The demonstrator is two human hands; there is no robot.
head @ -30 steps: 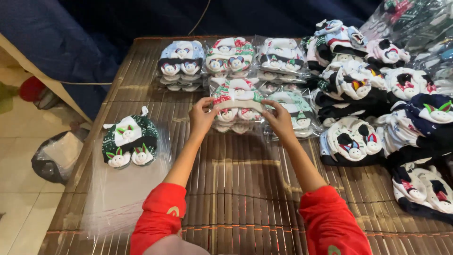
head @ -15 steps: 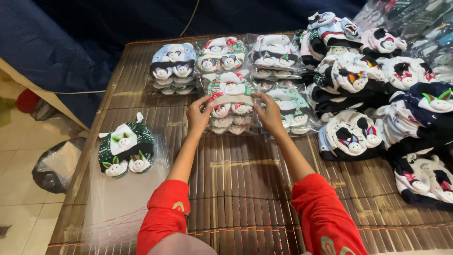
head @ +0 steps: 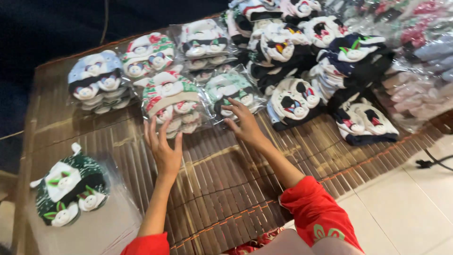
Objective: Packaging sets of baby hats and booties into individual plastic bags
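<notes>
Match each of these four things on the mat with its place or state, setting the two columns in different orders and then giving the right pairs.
Things:
1. left hand
2. right hand
3. dark green pair
4. red and green bagged stack

Places or states:
A. lies alone on a clear plastic sheet at the near left
B. fingers spread open, just below the red and green stack
C. fingers on a bagged green and white pair
D. sits wrapped in plastic between the two hands

Pairs: 1-B, 2-C, 3-A, 4-D
</notes>
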